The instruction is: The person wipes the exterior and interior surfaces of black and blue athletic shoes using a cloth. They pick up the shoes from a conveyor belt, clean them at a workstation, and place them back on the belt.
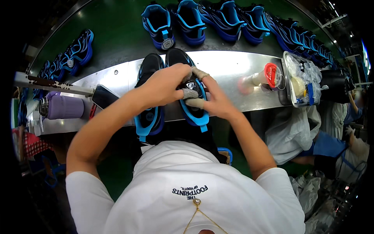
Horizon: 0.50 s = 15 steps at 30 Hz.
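A black sneaker [194, 113] with bright blue lining lies on the metal ledge, toe pointing away from me. My left hand [173, 84] is closed over its left side and upper. From the right, my right hand [212, 95] grips the same sneaker, fingers bent around its side. Cloth covers wrap several fingertips on both hands. Between the hands a round dial [191, 85] shows on the shoe's tongue. The matching sneaker [150, 64] sits close on the left, partly hidden under my left forearm; neither hand grips it.
Beyond the ledge [230, 64], a green conveyor [113, 43] carries sneakers [191, 23] in rows. A purple bottle [66, 106] and a phone [104, 96] lie left, near a metal bar [54, 82]. Right are a red-lidded cup [269, 76] and a tray [290, 80] of plastic bags.
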Motion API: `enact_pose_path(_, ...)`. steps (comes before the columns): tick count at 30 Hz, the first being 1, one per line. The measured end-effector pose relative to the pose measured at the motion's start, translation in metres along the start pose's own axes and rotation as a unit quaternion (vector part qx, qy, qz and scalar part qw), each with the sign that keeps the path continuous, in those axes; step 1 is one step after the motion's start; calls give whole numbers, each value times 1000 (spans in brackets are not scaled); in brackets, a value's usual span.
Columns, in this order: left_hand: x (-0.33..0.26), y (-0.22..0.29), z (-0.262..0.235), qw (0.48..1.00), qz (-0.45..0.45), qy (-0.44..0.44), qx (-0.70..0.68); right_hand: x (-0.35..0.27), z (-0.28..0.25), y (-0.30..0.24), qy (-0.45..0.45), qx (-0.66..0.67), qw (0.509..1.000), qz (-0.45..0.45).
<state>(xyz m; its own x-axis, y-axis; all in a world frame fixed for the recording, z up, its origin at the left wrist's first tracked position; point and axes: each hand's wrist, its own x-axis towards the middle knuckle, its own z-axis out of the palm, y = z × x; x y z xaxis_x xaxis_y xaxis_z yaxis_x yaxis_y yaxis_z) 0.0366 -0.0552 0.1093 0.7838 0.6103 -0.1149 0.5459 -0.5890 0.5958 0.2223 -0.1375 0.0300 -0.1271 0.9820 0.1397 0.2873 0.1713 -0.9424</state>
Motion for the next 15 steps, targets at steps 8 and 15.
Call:
enact_pose_path(8, -73, 33, 41, 864, -272, -26, -423, 21, -26, -24, -73, -57, 995, -48)
enact_pose_path(15, -81, 29, 55, 786, -246, 4, -568, 15, -9, -38, -48, -177, 982, -49)
